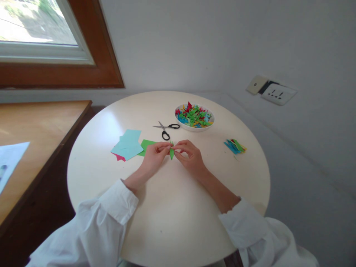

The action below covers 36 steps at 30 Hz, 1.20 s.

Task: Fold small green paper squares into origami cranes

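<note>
Left hand [156,154] and right hand [190,155] pinching a green folded paper [172,153]; it is sitting upright between both sets of fingertips.

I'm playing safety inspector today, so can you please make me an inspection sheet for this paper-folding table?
Surface: round white table, with papers spread on it.
Job's things: green folded paper between the hands; light-blue paper sheets with a pink one peeking out; green paper sheet; white bowl full of colourful folded paper shapes; black-handled scissors, blades apart.
Clutter: narrow coloured paper pieces piled at the right; scraps or supplies, I can't tell.
Hands: left hand and right hand pinch the green folded paper.
Cables: nothing seen.
Surroundings: wall socket, window, wooden desk.
</note>
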Each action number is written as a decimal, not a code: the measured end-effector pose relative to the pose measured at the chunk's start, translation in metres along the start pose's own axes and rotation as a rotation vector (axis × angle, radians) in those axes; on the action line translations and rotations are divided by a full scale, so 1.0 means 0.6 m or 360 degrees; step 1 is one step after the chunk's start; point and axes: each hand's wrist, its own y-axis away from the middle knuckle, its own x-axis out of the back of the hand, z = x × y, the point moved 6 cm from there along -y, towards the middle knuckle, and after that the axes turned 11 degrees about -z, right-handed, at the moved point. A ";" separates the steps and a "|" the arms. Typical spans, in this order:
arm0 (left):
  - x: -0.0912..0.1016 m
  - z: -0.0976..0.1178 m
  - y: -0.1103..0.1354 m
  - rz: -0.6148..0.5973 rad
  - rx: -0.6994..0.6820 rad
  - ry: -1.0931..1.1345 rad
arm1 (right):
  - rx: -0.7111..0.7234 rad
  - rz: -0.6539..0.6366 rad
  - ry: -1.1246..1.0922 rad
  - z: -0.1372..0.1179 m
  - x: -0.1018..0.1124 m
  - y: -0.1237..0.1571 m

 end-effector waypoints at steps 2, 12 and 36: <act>0.001 -0.001 0.000 0.0003 0.0005 -0.0011 | -0.0024 -0.0017 0.0003 0.002 0.000 0.000; -0.006 0.007 0.003 -0.0061 0.0045 0.0072 | -0.0211 0.0060 -0.0222 0.013 0.005 -0.001; -0.002 0.013 -0.001 -0.0033 -0.0105 -0.0069 | -0.0382 0.0087 -0.0387 0.031 -0.004 0.002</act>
